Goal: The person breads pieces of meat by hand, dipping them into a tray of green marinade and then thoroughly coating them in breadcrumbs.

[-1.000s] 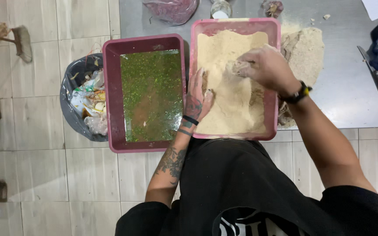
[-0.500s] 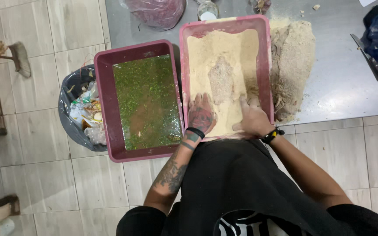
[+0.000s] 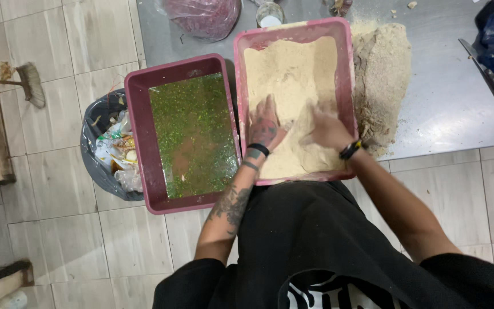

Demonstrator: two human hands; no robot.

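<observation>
Left hand [image 3: 265, 127] and right hand [image 3: 327, 129] press flat, fingers spread, gripping nothing, into the breadcrumbs [image 3: 290, 74] filling the pink tray [image 3: 347, 68] on the steel tabletop [image 3: 447, 109], beside a tray of green marinade [image 3: 192, 134]

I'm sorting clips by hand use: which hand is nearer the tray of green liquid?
Left. The left hand rests in the crumb tray beside the green tray; the right hand lies farther away.
</observation>
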